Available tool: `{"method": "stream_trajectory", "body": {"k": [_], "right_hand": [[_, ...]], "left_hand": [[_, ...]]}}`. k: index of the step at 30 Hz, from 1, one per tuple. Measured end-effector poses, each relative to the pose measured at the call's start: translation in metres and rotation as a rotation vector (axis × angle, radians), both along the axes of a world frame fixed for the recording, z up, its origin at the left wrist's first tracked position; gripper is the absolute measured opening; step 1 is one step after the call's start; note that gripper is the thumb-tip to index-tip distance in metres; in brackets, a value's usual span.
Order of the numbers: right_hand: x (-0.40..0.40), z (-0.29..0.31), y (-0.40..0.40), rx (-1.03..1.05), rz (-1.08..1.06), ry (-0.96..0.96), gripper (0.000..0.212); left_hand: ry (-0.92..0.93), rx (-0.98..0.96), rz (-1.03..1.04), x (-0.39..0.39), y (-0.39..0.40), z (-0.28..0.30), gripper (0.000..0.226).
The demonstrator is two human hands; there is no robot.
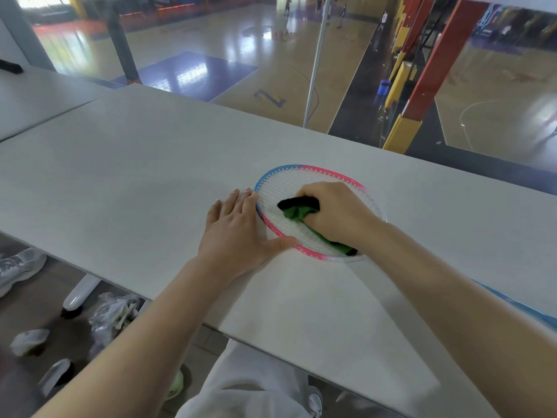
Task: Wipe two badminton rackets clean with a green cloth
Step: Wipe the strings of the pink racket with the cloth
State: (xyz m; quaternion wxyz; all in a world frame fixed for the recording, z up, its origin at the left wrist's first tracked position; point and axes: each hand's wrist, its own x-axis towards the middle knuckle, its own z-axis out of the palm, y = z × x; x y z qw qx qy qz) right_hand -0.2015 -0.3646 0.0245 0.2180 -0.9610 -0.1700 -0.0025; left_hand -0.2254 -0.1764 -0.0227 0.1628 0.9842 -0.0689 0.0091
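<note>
Wiping the strings, the right hand [334, 212] has its fingers curled round a bunched green cloth [298, 214], soft and crumpled, with a black edge showing at the fingertips and a tail of green fabric trailing back under the palm toward the near rim. Cloth sits on the white string mesh of a badminton racket [313, 170], whose oval head lies flat on the table [120, 182]. Frame is thin and glossy, pink along the far arc and near-left side, blue at the far-left curve, pale or white at the right and near end. Strings form a fine taut grid.

Left hand [238, 233] is just left of the right hand, lying flat and open, fingers straight and together, palm down on the table; its thumb stretches out and touches the pink rim at the near-left side, fingertips against the blue part of the frame.

Under the right forearm, a blue-and-white streak [524, 309] runs along the table toward the right edge; cannot tell whether it is a shaft or a second racket.

Table is matte, smooth, pale grey, rectangular. Below the left forearm, on the floor, a crumpled clear plastic bag [111, 318] holds whitish stuff, not identifiable.
</note>
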Motion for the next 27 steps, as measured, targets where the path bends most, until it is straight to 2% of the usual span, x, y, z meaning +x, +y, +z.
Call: {"method": "stream_trajectory", "body": {"k": [8, 12, 18, 27], "right_hand": [[-0.046, 0.013, -0.066, -0.053, -0.065, 0.119, 0.021], [-0.046, 0.009, -0.074, -0.013, -0.071, 0.093, 0.022], [-0.020, -0.002, -0.036, 0.158, -0.081, 0.046, 0.011], [0.035, -0.009, 0.054, 0.200, -0.071, -0.039, 0.005]], "left_hand": [[0.026, 0.016, 0.006, 0.001, 0.001, 0.000, 0.121], [0.034, 0.019, 0.003, 0.002, 0.001, 0.000, 0.121], [0.040, 0.016, -0.011, 0.001, 0.000, 0.003, 0.127], [-0.019, 0.039, -0.028, -0.002, -0.001, 0.003, 0.127]]}}
